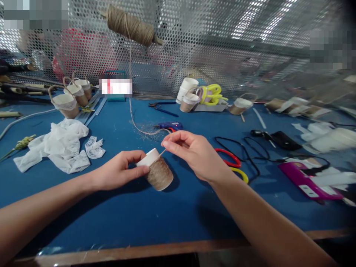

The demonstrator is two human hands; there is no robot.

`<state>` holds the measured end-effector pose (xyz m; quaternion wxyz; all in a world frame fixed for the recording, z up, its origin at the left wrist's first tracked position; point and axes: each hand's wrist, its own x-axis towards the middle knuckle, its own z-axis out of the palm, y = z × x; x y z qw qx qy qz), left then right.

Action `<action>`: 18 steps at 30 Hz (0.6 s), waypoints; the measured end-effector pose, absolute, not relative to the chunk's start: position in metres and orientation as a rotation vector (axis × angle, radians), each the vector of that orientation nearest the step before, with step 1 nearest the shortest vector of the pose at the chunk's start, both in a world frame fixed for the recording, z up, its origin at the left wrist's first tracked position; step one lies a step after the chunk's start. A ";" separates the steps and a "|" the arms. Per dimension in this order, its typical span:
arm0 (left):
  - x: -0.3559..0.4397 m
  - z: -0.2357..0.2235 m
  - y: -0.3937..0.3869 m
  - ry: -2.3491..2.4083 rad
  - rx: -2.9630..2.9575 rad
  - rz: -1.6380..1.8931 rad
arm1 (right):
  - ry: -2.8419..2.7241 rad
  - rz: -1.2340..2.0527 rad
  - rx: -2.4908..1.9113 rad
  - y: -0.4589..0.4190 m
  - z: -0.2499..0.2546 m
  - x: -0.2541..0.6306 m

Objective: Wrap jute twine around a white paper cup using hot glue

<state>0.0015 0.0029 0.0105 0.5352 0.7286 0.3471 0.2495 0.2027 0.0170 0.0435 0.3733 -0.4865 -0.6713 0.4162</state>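
Observation:
My left hand [125,168] grips a paper cup [160,174] by its white rim, fingers partly inside. Brown twine is wound round most of the cup, leaving a white band near the mouth. The cup is tilted, mouth toward the upper left, above the blue table. My right hand [191,150] pinches the twine [164,151] just off the cup's upper right side. From there the strand runs back across the table and up to a twine spool [130,26] hung on the mesh. A blue glue gun [169,126] lies behind my right hand.
White lace fabric [63,144] lies at left, with several handled cups [65,105] behind it. Scissors [230,159] are partly hidden by my right forearm. Pliers [164,107], a purple power strip [308,180] and black cables [247,152] lie farther off. Perforated mesh [194,44] closes the back.

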 end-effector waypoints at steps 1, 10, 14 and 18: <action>0.002 0.011 0.002 0.815 1.722 0.591 | -1.696 1.066 -1.250 0.016 0.041 0.205; 0.003 0.011 -0.001 0.804 1.739 0.544 | -1.607 1.136 -1.232 0.013 0.024 0.209; 0.003 0.011 -0.002 0.805 1.723 0.546 | -1.596 1.165 -1.247 0.012 0.024 0.210; 0.003 0.011 -0.002 0.804 1.703 0.544 | -1.593 1.164 -1.256 0.011 0.023 0.210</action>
